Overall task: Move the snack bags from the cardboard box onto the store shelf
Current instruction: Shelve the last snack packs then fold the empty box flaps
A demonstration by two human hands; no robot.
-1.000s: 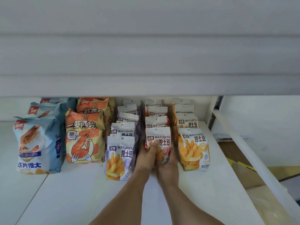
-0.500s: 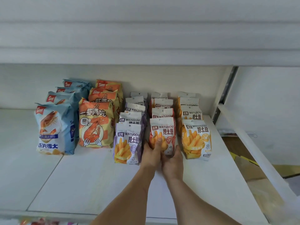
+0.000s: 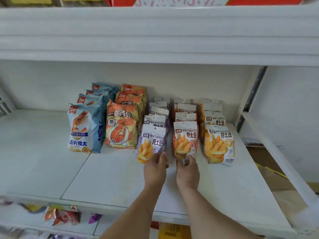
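On the white store shelf stand five rows of snack bags: blue prawn-chip bags, orange prawn bags, and purple, red and yellow Watudou fries bags. My left hand touches the lower right corner of the front purple bag with straight fingers. My right hand rests on the shelf just below the front red bag, fingers loosely curled, gripping nothing. Brown cardboard shows low on the right, past the shelf's edge.
A white shelf board overhangs close above the bags. A grey upright post bounds the shelf on the right. Below the front edge, more snack packets lie on a lower shelf. Bare shelf surface spreads left of the blue bags.
Both hands have let go of the front red bag and drawn back. My left hand has shifted left to the purple bag. The camera has pulled back and upward.
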